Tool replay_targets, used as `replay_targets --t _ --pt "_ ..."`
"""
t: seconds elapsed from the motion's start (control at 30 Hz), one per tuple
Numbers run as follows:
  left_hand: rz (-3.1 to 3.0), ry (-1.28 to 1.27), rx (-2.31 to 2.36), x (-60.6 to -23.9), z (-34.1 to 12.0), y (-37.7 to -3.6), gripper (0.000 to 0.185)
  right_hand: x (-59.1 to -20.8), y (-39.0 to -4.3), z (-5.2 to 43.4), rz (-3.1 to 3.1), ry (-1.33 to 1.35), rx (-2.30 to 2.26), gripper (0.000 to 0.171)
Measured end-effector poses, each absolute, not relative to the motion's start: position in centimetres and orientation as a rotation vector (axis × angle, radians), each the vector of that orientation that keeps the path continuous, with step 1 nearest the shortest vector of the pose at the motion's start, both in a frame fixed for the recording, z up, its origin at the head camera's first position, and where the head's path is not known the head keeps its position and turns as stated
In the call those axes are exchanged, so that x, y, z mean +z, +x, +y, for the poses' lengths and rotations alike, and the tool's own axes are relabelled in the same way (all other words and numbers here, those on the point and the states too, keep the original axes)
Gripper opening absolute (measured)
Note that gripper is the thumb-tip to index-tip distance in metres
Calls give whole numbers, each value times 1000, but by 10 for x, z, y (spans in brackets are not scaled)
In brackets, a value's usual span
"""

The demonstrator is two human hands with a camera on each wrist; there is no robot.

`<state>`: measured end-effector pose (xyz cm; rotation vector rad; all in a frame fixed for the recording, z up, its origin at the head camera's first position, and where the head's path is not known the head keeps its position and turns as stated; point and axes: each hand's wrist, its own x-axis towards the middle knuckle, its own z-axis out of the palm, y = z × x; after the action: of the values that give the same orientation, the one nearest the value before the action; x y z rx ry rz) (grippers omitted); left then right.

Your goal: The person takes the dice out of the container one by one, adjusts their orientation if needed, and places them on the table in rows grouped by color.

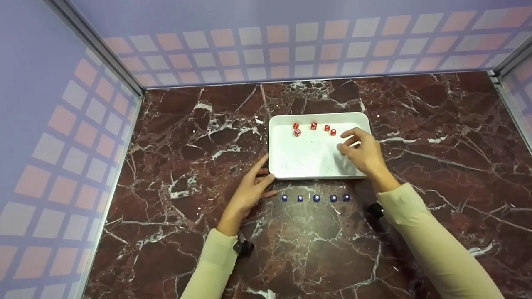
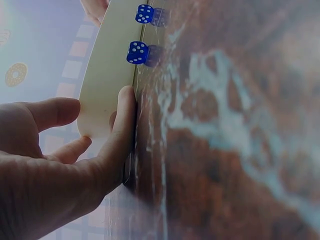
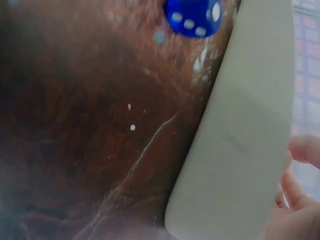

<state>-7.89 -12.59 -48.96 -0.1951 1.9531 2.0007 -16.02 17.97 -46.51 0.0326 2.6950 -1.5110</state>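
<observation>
A white rectangular tray [image 1: 311, 160] sits on the dark marbled table, with several red dice [image 1: 314, 125] near its far wall. My left hand [image 1: 252, 189] rests at the near left corner. Its thumb and fingers touch the tray there, fairly straight, as the left wrist view also shows. Over the right part of the tray hovers my right hand [image 1: 363, 153], thumb and fingertips apart and nothing visible between them. In the right wrist view, the tray wall [image 3: 240, 140] hides part of that hand [image 3: 300, 205].
Several blue dice [image 1: 316, 198] stand in a row on the table just in front of the tray. Walls with pink and white squares [image 1: 278, 52] close off the back and the left side. Dark wrist devices [image 1: 244, 248] sit at both sleeves.
</observation>
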Motion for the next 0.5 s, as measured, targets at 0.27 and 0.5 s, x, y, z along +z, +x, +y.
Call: replay_targets --t 0.27,0.5 --pt "1944 -176 2014 -490 -126 -78 66 -472 -180 175 2541 153 -1557 42" --pt "1937 -181 2023 -491 -126 -78 67 -477 -189 171 2551 162 -1532 38"
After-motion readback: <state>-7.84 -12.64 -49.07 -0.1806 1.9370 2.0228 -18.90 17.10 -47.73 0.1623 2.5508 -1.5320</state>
